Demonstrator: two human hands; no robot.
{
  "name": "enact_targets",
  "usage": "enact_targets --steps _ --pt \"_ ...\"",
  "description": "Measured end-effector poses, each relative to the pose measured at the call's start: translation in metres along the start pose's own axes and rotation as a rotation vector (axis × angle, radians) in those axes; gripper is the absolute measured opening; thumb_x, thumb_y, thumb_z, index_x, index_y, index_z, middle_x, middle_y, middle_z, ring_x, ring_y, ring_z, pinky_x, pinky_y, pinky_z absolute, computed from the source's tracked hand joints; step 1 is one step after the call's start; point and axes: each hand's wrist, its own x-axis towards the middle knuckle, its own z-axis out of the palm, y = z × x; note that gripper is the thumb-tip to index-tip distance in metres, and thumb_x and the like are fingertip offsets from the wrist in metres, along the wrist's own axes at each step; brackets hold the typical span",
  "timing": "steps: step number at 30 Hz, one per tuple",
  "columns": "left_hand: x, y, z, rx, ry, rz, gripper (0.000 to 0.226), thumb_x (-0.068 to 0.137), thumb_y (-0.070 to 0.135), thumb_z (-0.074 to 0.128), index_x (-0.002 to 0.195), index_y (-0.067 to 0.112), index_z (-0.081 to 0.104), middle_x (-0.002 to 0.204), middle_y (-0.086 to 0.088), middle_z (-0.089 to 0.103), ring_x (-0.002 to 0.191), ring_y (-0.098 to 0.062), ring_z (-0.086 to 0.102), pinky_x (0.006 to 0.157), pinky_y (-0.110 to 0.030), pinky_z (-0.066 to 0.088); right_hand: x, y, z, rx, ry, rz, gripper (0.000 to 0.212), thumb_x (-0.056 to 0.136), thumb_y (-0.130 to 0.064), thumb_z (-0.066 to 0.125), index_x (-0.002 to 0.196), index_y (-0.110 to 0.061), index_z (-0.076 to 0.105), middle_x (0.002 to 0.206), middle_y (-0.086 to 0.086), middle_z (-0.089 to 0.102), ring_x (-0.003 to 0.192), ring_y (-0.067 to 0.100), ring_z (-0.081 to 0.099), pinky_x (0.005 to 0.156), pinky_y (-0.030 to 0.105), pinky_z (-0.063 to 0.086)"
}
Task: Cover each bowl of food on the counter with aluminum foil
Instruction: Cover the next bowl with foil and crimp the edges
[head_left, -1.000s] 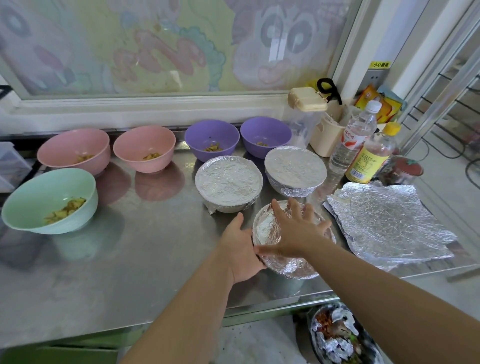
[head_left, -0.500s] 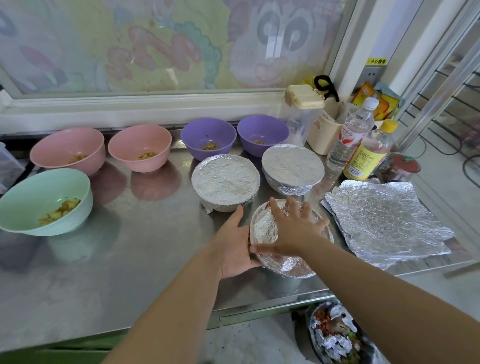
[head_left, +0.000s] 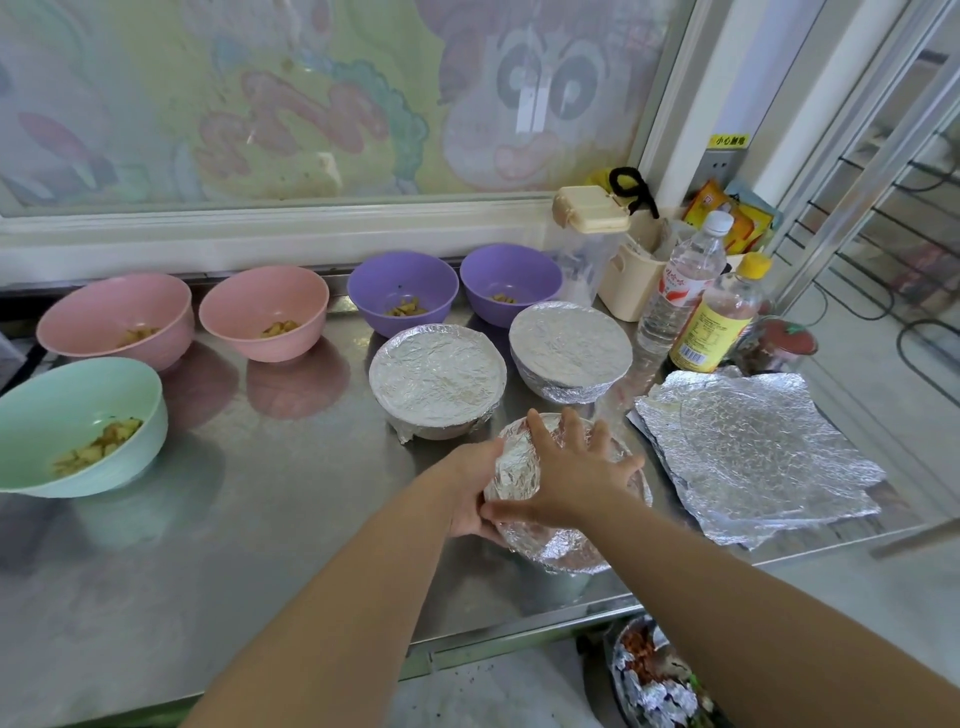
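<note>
Near the front edge of the steel counter (head_left: 249, 545) stands a foil-covered bowl (head_left: 571, 548). My right hand (head_left: 571, 467) lies flat on its foil top with the fingers spread. My left hand (head_left: 470, 491) cups the bowl's left side, fingers curled round the foil at the rim. Behind it sit two more foil-covered bowls (head_left: 436, 374) (head_left: 569, 345). Uncovered bowls with a little food stand further off: two purple (head_left: 402, 286) (head_left: 511, 275), two pink (head_left: 114, 312) (head_left: 265, 306), and one green (head_left: 78, 415).
A stack of loose foil sheets (head_left: 753, 457) lies at the right end of the counter. Two bottles (head_left: 680, 280) (head_left: 719, 317), a beige holder (head_left: 631, 280) and a clear container stand at the back right. Below the counter edge is a bin (head_left: 660, 680) with crumpled foil.
My left hand has closed in against the bowl's left side and now wraps the foil at the rim. My right hand stays flat on top.
</note>
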Motion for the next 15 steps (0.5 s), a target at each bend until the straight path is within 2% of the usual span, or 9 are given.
enact_targets --steps 4,7,10,13,14,15 --pt "0.003 0.004 0.0 0.002 0.028 0.002 0.05 0.095 0.048 0.043 0.136 0.021 0.054 0.139 -0.01 0.058 0.101 -0.045 0.069 0.081 -0.076 0.047 0.001 -0.001 0.0 -0.007 0.007 0.003 0.14 0.05 -0.103 0.051 0.156 -0.043 -0.019 0.168 0.003 -0.019 0.152 0.044 -0.014 0.109 0.081 0.01" --pt "-0.003 0.006 0.002 -0.042 -0.002 -0.007 0.052 0.092 0.049 0.043 0.133 0.021 0.059 0.137 -0.009 0.06 0.103 -0.044 0.068 0.087 -0.076 0.045 0.0 -0.001 0.0 0.001 0.009 0.004 0.14 0.05 -0.102 0.051 0.156 -0.042 -0.019 0.168 0.004 -0.02 0.152 0.044 -0.014 0.108 0.082 0.009" --pt "-0.019 0.006 0.008 -0.109 -0.008 0.061 0.048 0.101 0.045 0.035 0.113 0.016 0.071 0.111 -0.01 0.074 0.106 -0.036 0.068 0.097 -0.064 0.047 0.0 0.001 0.0 0.034 -0.029 0.03 0.142 0.048 -0.104 0.049 0.155 -0.042 -0.02 0.167 0.004 -0.023 0.152 0.043 -0.017 0.108 0.081 0.009" --pt "-0.026 -0.003 0.006 -0.259 0.065 0.178 0.042 0.106 0.04 0.035 0.103 0.016 0.069 0.086 -0.004 0.078 0.093 -0.027 0.069 0.088 -0.046 0.053 0.002 0.015 -0.007 0.083 -0.104 0.05 0.149 0.039 -0.109 0.036 0.154 -0.038 -0.026 0.165 0.008 -0.027 0.151 0.046 -0.018 0.112 0.079 0.009" --pt "-0.027 -0.008 0.004 -0.325 0.075 0.23 0.039 0.106 0.038 0.038 0.109 0.015 0.068 0.089 -0.003 0.078 0.092 -0.024 0.069 0.086 -0.042 0.054 0.002 0.021 -0.011 0.078 -0.124 0.052 0.151 0.036 -0.109 0.033 0.154 -0.037 -0.028 0.165 0.011 -0.027 0.151 0.047 -0.017 0.113 0.078 0.008" --pt "-0.025 -0.016 0.002 -0.368 0.118 0.275 0.037 0.105 0.038 0.041 0.117 0.013 0.067 0.097 -0.003 0.077 0.096 -0.023 0.069 0.091 -0.039 0.053 0.001 0.027 -0.015 0.06 -0.132 0.054 0.15 0.039 -0.108 0.034 0.154 -0.035 -0.029 0.165 0.013 -0.026 0.151 0.046 -0.016 0.114 0.078 0.007"
